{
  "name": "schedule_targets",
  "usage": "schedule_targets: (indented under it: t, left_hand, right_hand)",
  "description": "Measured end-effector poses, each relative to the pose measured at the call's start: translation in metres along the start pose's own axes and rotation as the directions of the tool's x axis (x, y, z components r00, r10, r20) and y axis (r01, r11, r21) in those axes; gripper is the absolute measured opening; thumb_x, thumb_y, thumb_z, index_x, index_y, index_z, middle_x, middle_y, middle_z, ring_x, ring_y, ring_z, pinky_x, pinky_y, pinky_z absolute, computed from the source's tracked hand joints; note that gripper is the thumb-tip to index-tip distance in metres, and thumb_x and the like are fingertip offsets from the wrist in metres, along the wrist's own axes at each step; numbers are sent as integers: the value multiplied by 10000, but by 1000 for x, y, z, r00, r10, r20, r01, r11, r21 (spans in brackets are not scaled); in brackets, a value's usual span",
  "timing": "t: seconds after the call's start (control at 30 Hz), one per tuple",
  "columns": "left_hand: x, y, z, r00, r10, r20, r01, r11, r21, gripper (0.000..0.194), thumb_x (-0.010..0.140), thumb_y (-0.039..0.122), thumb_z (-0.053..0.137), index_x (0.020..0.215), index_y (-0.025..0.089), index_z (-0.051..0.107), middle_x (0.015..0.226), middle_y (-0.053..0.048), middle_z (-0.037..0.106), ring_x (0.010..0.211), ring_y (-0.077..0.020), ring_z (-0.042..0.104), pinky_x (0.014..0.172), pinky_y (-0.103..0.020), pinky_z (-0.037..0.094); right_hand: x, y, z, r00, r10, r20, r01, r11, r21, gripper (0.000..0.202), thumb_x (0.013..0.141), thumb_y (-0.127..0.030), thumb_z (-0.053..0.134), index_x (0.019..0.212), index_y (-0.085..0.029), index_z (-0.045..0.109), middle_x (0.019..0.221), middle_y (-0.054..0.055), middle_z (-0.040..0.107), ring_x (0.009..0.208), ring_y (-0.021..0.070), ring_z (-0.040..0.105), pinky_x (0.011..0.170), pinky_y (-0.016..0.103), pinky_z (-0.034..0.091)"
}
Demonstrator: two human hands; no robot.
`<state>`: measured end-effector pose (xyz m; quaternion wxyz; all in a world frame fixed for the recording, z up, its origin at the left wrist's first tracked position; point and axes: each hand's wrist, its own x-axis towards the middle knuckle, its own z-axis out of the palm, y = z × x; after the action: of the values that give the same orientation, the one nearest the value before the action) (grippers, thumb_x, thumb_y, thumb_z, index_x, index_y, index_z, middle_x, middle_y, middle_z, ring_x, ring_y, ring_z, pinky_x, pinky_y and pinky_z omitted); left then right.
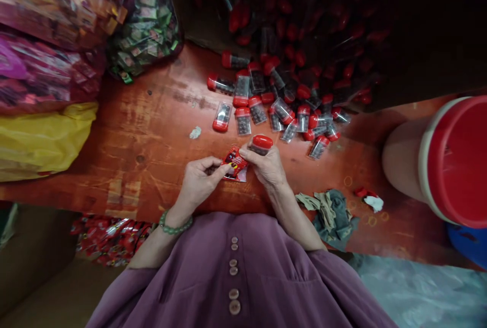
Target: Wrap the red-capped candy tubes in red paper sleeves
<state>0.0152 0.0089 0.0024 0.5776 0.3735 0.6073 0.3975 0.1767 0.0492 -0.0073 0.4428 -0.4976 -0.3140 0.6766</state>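
Observation:
A small red printed packet (236, 164) is pinched between my two hands above the wooden table (160, 130). My left hand (200, 182) grips its left side with thumb and fingers. On the other side, my right hand (269, 165) holds a clear container with a red cap (262, 141), its thumb touching the packet's upper right edge. Just beyond my hands lie several similar red-capped containers (242, 87) with dark round contents, spilling from a dark heap.
Bags of small packets (146, 24) and a yellow bag (45, 138) stand at the left. A red-lidded bucket (403, 150) is at the right, near grey-green cloth (333, 216). Red packets (112, 237) fill a box below the table's left edge.

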Motion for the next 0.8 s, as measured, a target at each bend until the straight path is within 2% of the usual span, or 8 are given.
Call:
schedule_targets:
  t: [0.27, 0.4, 0.47, 0.67, 0.73, 0.8]
  left_hand:
    - [0, -7, -5, 993, 115, 32, -119, 972, 204, 221, 824, 354, 655, 779, 188, 793, 741, -29, 776, 635, -155, 679, 618, -237, 512]
    - [0, -7, -7, 967, 253, -42, -219, 899, 379, 188, 828, 358, 683, 804, 212, 800, 753, -19, 778, 645, -151, 683, 641, -241, 504]
    - [2, -6, -7, 953, 298, -55, -249, 875, 415, 187, 830, 348, 680, 795, 209, 800, 744, -18, 776, 639, -148, 678, 637, -241, 501]
    - [5, -1, -6, 970, 225, -90, -188, 933, 307, 140, 796, 311, 704, 797, 206, 796, 779, -12, 786, 671, -148, 695, 656, -235, 519]
    - [4, 2, -5, 982, 152, -109, -124, 965, 231, 125, 755, 318, 737, 755, 203, 785, 732, -8, 775, 632, -146, 681, 630, -237, 517]
    - [3, 5, -4, 993, 65, -103, -51, 990, 129, 122, 717, 319, 763, 717, 197, 772, 695, -8, 764, 609, -144, 671, 618, -238, 518]
  right_hand:
    - [2, -2, 5, 999, -37, 10, 37, 999, -15, 219, 660, -247, 815, 682, -178, 608, 632, -66, 595, 585, 71, 538, 631, 224, 458]
    - [3, -1, 4, 999, -45, 2, 45, 999, -29, 254, 660, -281, 824, 701, -182, 595, 641, -65, 607, 589, 79, 556, 627, 234, 477]
    - [3, -2, 5, 999, -49, -3, 48, 998, -42, 273, 656, -297, 827, 708, -185, 584, 643, -65, 609, 593, 82, 557, 625, 238, 479]
    - [2, -9, 4, 998, -67, 12, 68, 996, -65, 289, 664, -312, 828, 729, -193, 573, 645, -72, 599, 597, 80, 545, 638, 242, 474]
    - [2, -10, 0, 998, -48, 35, 50, 997, -66, 313, 659, -335, 843, 772, -201, 584, 656, -75, 606, 576, 74, 543, 607, 229, 458]
    - [1, -10, -4, 998, -29, 48, 31, 999, -41, 362, 669, -422, 841, 846, -215, 603, 666, -80, 606, 515, 60, 510, 533, 210, 408]
